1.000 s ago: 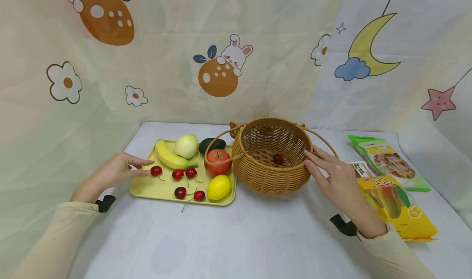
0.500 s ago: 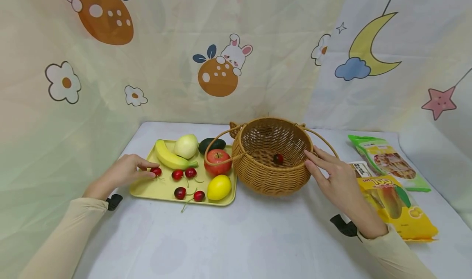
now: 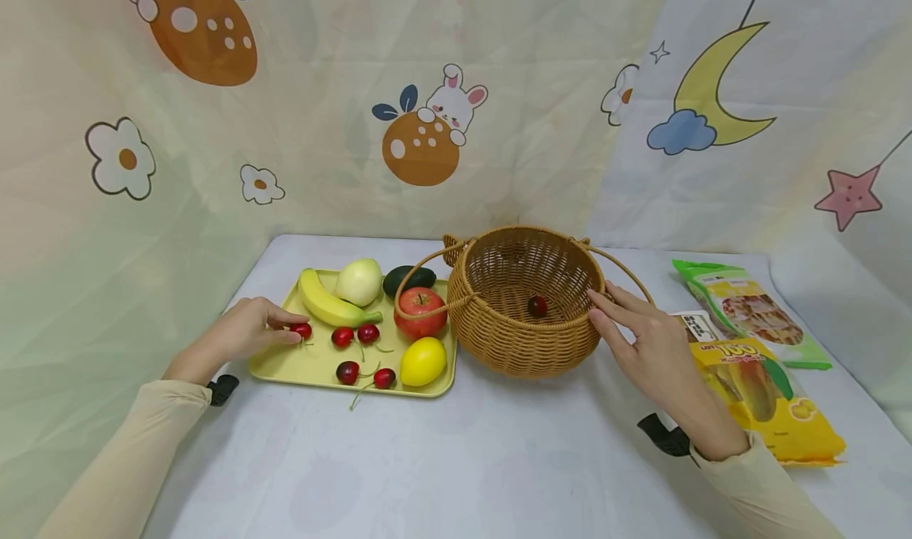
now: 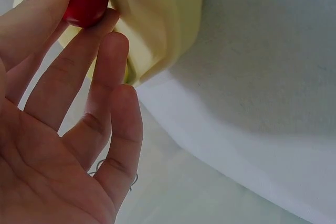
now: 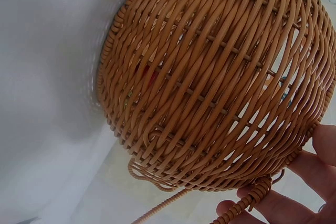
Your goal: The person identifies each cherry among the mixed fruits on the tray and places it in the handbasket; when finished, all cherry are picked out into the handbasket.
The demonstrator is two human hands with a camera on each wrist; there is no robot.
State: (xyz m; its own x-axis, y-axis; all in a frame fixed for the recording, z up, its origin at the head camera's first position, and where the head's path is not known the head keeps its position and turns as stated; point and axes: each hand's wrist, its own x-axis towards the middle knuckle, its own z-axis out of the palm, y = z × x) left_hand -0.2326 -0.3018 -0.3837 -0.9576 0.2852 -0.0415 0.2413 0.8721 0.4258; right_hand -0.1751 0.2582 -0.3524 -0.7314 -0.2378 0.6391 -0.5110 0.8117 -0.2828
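Head view: your left hand (image 3: 242,332) pinches a cherry (image 3: 302,331) over the left side of the tray (image 3: 285,367); fingertips probably suit so small a fruit. Your right hand (image 3: 651,345) lightly grips the rim of the basket (image 3: 523,351), presumably steadying it.

Left wrist view: two fingers stand clear of the cherry.

Right wrist view: thumb and finger appear to straddle the rim, others beside the handle (image 5: 233,212).

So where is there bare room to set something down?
Widest: the white tabletop in front of the tray and basket, between the sleeves. Smaller: the tray's near-left corner, left of the front cherries. Crowded: the tray's right end, where lemon and apple sit near the basket, and the right side, where snack bags bunch beside the right hand.
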